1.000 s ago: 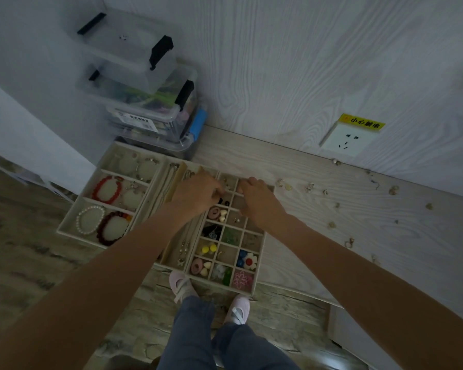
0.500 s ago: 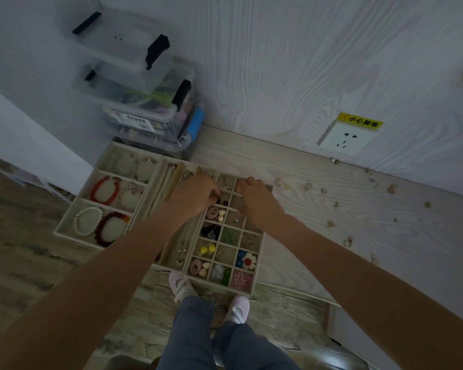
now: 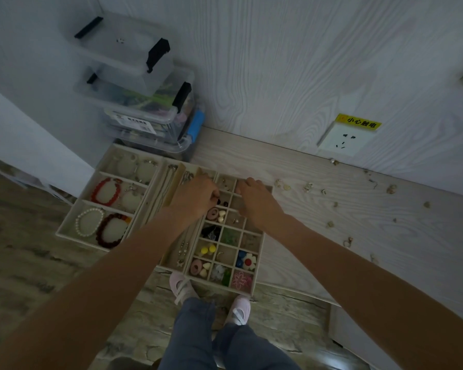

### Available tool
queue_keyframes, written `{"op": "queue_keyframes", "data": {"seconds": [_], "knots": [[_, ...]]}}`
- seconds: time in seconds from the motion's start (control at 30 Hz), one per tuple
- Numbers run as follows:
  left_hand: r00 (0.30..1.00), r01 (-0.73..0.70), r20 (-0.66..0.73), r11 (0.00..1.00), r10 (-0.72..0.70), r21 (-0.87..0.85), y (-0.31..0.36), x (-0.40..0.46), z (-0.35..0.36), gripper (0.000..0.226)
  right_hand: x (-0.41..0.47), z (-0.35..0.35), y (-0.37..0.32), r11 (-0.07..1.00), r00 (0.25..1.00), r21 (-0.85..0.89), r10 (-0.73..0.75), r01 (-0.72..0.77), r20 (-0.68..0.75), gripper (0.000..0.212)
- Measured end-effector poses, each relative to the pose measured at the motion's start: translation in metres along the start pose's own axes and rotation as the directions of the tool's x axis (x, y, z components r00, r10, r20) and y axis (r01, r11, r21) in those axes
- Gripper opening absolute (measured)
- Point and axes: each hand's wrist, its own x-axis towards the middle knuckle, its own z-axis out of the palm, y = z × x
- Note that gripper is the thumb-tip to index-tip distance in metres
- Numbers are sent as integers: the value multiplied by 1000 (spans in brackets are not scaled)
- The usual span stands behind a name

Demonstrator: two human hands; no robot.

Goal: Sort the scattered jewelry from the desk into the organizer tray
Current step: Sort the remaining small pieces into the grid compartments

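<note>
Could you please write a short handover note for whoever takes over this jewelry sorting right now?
Left hand: over the far cells of the grid tray, fingers curled; what it holds is hidden.
Right hand: on the tray's far right cells; grip unclear.
Done: many cells filled; bracelets sit in the left tray.
Left: small pieces lie scattered on the desk to the right, some near the wall by the socket. Gather them into the tray.
</note>
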Motion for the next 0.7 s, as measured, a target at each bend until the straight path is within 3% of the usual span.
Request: {"op": "queue_keyframes", "data": {"seconds": [0.17, 0.3, 0.4, 0.5, 0.7], "knots": [[999, -16, -32, 1000, 16, 8, 11, -1, -2, 23, 2, 3, 3, 998, 1000, 51, 20, -21, 18, 40], [992, -45, -121, 999, 47, 17, 27, 0, -2, 26, 0, -9, 11, 957, 997, 284, 45, -63, 69, 50], [989, -95, -109, 995, 98, 26, 44, 3, -3, 23, -12, -20, 28, 905, 992, 410, 130, -116, -5, 42], [988, -136, -76, 991, 136, -6, 71, 10, -2, 19, -33, -24, 54, 882, 974, 437, 222, -178, -51, 38], [970, -242, 21, 970, 241, 18, 144, 30, 18, 33, -83, -20, 104, 850, 907, 397, 412, -346, -92, 36]]}}
